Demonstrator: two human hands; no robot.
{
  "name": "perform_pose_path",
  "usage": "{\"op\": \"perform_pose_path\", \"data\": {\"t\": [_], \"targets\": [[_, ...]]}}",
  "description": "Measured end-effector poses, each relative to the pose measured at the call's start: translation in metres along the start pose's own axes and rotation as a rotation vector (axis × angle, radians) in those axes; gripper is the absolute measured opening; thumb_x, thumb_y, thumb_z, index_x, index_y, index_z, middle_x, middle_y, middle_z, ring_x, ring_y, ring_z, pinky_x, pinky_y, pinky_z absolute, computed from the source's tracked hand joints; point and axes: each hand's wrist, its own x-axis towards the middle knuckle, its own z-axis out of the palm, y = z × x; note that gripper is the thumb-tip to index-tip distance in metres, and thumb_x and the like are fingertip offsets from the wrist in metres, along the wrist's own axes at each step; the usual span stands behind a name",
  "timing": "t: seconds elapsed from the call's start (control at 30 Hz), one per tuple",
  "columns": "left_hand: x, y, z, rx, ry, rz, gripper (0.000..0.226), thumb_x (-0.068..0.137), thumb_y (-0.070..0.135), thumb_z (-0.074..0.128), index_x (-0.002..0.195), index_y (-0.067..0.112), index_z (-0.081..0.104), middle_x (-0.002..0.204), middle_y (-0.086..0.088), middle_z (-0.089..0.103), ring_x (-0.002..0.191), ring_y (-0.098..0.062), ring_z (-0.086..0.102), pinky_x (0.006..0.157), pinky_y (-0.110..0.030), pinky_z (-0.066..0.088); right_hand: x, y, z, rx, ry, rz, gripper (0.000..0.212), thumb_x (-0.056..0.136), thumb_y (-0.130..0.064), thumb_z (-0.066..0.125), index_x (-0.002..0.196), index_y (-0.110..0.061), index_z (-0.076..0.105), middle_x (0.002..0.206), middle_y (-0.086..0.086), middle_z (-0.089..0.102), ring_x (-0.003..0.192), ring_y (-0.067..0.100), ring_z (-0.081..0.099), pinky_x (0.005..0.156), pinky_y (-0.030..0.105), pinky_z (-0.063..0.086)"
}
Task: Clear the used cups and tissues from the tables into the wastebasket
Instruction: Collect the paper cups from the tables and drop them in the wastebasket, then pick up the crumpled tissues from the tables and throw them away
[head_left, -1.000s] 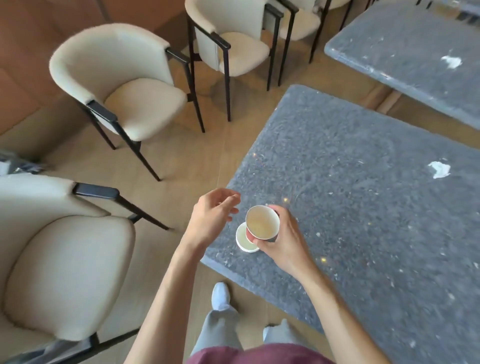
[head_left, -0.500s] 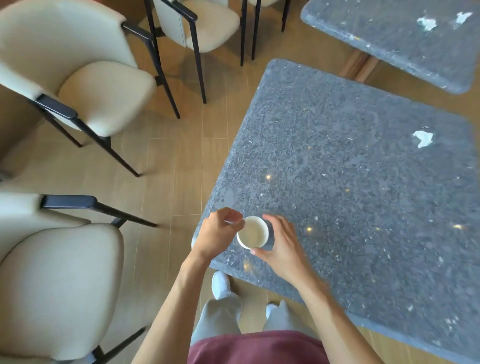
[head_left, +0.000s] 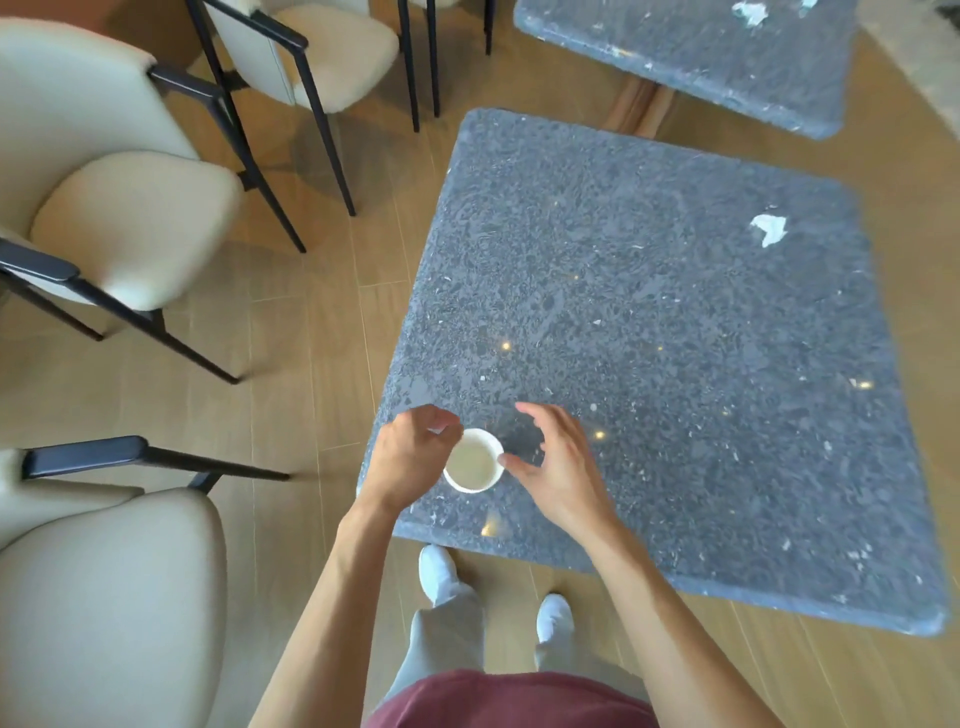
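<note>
Head view, white cup (head_left: 472, 461) upright near the grey table (head_left: 675, 338) corner, left hand (head_left: 410, 457) curled against its rim (grip unclear), right hand (head_left: 558, 467) spread, thumb touching cup.

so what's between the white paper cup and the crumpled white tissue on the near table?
Head view: only bare speckled grey tabletop between white paper cup and crumpled white tissue.

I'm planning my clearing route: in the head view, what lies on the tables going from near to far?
White paper cup between the left hand and right hand → crumpled tissue on the near table → tissue scraps on the far table.
</note>
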Motion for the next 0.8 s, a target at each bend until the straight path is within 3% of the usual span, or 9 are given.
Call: {"op": "perform_pose_path", "data": {"t": [0.1, 0.17, 0.23, 0.3, 0.4, 0.53, 0.67, 0.8], "targets": [[-0.006, 0.032, 0.004, -0.082, 0.028, 0.067, 0.014, 0.094, 0.023, 0.063, 0.098, 0.023, 0.077, 0.099, 0.004, 0.075, 0.101, -0.026, 0.07, 0.093, -0.035, 0.052, -0.006, 0.01, -0.036, 0.066, 0.147, 0.026, 0.053, 0.087, -0.016, 0.08, 0.135, -0.012, 0.059, 0.127, -0.003, 0.055, 0.121, 0.023, 0.057, 0.102, 0.045, 0.05], [-0.015, 0.06, 0.015, -0.165, 0.028, 0.114, 0.018, 0.083, 0.037, 0.062, 0.09, 0.028, 0.077, 0.094, 0.007, 0.076, 0.097, -0.023, 0.071, 0.095, -0.046, 0.055, -0.016, 0.019, -0.067, 0.116, 0.242, 0.066, 0.051, 0.088, -0.015, 0.078, 0.135, -0.013, 0.059, 0.121, -0.004, 0.053, 0.114, 0.023, 0.06, 0.098, 0.04, 0.052], [-0.025, 0.087, 0.035, -0.241, 0.01, 0.171, 0.026, 0.075, 0.041, 0.058, 0.087, 0.027, 0.077, 0.091, 0.006, 0.077, 0.093, -0.023, 0.073, 0.092, -0.051, 0.057, -0.032, 0.035, -0.101, 0.154, 0.349, 0.103, 0.049, 0.09, -0.014, 0.077, 0.135, -0.012, 0.059, 0.118, -0.003, 0.053, 0.11, 0.022, 0.061, 0.092, 0.027, 0.05], [-0.042, 0.116, 0.065, -0.29, -0.034, 0.236, 0.022, 0.077, 0.036, 0.059, 0.085, 0.025, 0.077, 0.09, 0.002, 0.078, 0.09, -0.024, 0.074, 0.088, -0.047, 0.059, -0.055, 0.055, -0.136, 0.207, 0.469, 0.136, 0.046, 0.091, -0.012, 0.075, 0.135, -0.01, 0.059, 0.12, -0.001, 0.057, 0.11, 0.019, 0.061, 0.086, 0.015, 0.047], [-0.076, 0.157, 0.125, -0.346, -0.107, 0.348, 0.013, 0.091, 0.018, 0.062, 0.087, 0.018, 0.075, 0.097, -0.006, 0.077, 0.09, -0.022, 0.074, 0.079, -0.036, 0.059, -0.105, 0.092, -0.187, 0.313, 0.622, 0.184, 0.042, 0.094, -0.01, 0.071, 0.133, -0.01, 0.059, 0.125, -0.001, 0.061, 0.114, 0.013, 0.061, 0.085, 0.008, 0.048], [-0.136, 0.206, 0.22, -0.396, -0.219, 0.456, 0.015, 0.093, 0.013, 0.062, 0.086, 0.018, 0.075, 0.095, -0.003, 0.077, 0.087, -0.02, 0.074, 0.076, -0.032, 0.059, -0.189, 0.144, -0.248, 0.407, 0.789, 0.267, 0.036, 0.095, -0.008, 0.069, 0.13, -0.011, 0.061, 0.125, -0.003, 0.065, 0.109, 0.008, 0.064, 0.087, 0.01, 0.05], [-0.203, 0.254, 0.311, -0.472, -0.398, 0.507, 0.015, 0.095, 0.007, 0.061, 0.089, 0.01, 0.074, 0.102, -0.013, 0.076, 0.086, -0.021, 0.072, 0.079, -0.037, 0.058, -0.271, 0.193, -0.301, 0.48, 0.96, 0.333, 0.031, 0.095, -0.002, 0.067, 0.125, -0.005, 0.063, 0.113, -0.009, 0.067, 0.088, -0.014, 0.063, 0.076, 0.004, 0.046], [-0.256, 0.286, 0.387, -0.494, -0.576, 0.566, 0.011, 0.094, 0.014, 0.065, 0.091, 0.009, 0.074, 0.098, -0.012, 0.076, 0.086, -0.022, 0.072, 0.078, -0.036, 0.059, -0.349, 0.235, -0.344, 0.534, 1.137, 0.414, 0.029, 0.094, 0.001, 0.065, 0.122, -0.006, 0.066, 0.11, -0.018, 0.067, 0.084, -0.013, 0.065, 0.078, 0.008, 0.046]]}}
